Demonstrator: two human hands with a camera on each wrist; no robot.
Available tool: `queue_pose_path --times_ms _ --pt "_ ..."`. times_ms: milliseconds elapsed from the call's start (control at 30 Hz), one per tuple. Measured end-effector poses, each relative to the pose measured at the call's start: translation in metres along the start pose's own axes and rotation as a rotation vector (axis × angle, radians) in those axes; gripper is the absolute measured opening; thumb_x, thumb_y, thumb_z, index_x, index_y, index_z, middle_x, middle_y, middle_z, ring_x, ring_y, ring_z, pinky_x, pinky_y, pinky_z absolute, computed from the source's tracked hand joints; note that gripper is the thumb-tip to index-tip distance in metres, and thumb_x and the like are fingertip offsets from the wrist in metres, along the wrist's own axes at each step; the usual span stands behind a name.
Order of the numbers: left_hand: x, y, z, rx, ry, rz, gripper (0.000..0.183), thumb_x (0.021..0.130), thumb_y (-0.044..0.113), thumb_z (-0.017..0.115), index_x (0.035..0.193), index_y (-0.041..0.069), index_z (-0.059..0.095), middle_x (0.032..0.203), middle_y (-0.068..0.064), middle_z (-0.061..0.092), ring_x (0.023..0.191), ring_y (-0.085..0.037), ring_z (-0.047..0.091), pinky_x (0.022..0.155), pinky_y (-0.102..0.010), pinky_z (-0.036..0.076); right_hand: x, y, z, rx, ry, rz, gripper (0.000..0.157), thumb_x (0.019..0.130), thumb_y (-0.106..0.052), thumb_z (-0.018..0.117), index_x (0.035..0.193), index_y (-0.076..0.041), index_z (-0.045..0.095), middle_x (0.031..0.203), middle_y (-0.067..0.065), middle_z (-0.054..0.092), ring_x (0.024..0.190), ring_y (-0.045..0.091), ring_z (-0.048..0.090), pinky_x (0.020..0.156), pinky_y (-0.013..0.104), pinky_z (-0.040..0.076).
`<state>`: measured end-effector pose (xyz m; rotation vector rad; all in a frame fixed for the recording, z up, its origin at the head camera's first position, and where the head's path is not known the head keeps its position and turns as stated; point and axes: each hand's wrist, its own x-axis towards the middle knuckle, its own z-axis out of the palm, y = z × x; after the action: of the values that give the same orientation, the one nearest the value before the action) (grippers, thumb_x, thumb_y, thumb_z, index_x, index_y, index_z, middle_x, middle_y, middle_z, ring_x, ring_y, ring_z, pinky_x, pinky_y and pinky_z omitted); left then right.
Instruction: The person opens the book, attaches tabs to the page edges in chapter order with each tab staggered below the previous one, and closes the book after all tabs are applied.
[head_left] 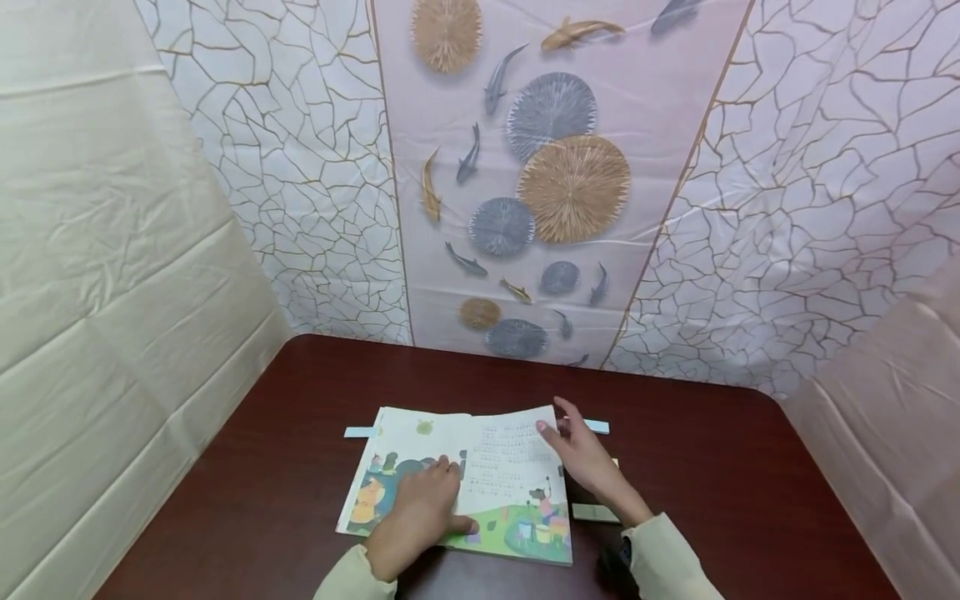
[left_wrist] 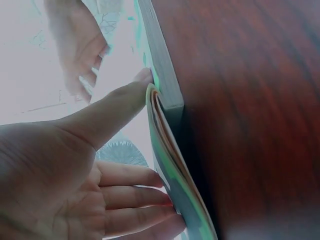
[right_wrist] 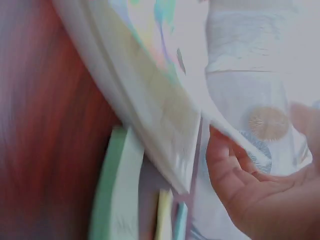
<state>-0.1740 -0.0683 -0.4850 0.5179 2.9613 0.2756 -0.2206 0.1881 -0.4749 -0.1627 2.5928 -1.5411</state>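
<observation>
An illustrated book [head_left: 517, 533] lies open on the dark red-brown table, with text on its right page and drawn figures on both. My left hand [head_left: 423, 504] rests across the left page and the fold, fingers extended. Its thumb presses near the lower edge, beside the spine in the left wrist view. At the upper right corner, my right hand [head_left: 585, 454] holds the edge of a page [head_left: 517, 442] between thumb and fingers. The right wrist view shows this page [right_wrist: 220, 117] bent up from the thick stack of pages [right_wrist: 160, 107] beneath.
Pale blue strips stick out past the book, one on the left [head_left: 358, 432] and one on the right [head_left: 597, 427]. A pale green strip [head_left: 596, 512] lies right of the book, with a yellow one [right_wrist: 163, 215] close by. Patterned cloth [head_left: 517, 250] hangs behind the table [head_left: 712, 467].
</observation>
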Motion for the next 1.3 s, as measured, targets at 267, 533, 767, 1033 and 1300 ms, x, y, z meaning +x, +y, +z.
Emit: queue_pose_path --times_ms 267,533,767,1033,1300 --pt "-0.007 -0.002 0.007 -0.069 0.053 0.003 0.089 0.073 0.05 0.095 0.135 -0.005 0.064 0.145 -0.031 0.057 0.133 -0.045 0.057 0.098 -0.06 0.054 -0.03 0.0 0.027 0.441 -0.199 0.056 0.075 0.114 -0.055 0.02 0.165 0.001 0.023 0.157 0.032 0.043 0.142 0.046 0.048 0.113 0.058 0.045" --pt "-0.01 0.008 0.014 -0.38 0.213 0.211 0.043 0.085 0.022 0.088 0.124 0.008 0.074 0.123 -0.007 0.075 0.112 -0.022 0.069 0.094 -0.041 0.057 -0.044 -0.003 0.054 0.157 -0.18 -0.086 0.058 0.116 -0.043 0.036 0.165 -0.014 0.035 0.163 0.025 0.04 0.15 0.048 0.038 0.117 0.068 0.034" --pt "-0.004 0.008 0.006 -1.02 -0.002 0.157 0.048 0.115 0.036 0.04 0.119 0.003 0.075 0.103 -0.01 0.077 0.083 -0.011 0.067 0.075 -0.033 0.058 -0.045 0.003 0.062 0.045 -0.251 -0.17 0.057 0.114 -0.043 0.04 0.168 -0.024 0.031 0.168 0.017 0.035 0.152 0.041 0.034 0.116 0.066 0.035" --pt "-0.002 -0.002 -0.003 -1.162 0.047 0.025 0.035 0.106 0.027 0.064 0.102 -0.006 0.075 0.082 -0.008 0.075 0.068 -0.018 0.071 0.064 -0.036 0.063 -0.045 0.0 0.063 -0.064 -0.249 -0.162 0.059 0.115 -0.047 0.035 0.169 -0.025 0.026 0.166 0.021 0.035 0.153 0.046 0.031 0.115 0.073 0.031" --pt "-0.005 -0.042 -0.036 -0.976 0.1 -0.094 0.039 0.096 0.031 0.078 0.069 0.01 0.06 0.056 0.005 0.053 0.053 -0.008 0.043 0.05 -0.022 0.032 -0.047 -0.005 0.062 -0.312 -0.305 -0.212 0.057 0.112 -0.035 0.05 0.158 -0.001 0.043 0.163 0.03 0.034 0.153 0.049 0.029 0.117 0.07 0.031"
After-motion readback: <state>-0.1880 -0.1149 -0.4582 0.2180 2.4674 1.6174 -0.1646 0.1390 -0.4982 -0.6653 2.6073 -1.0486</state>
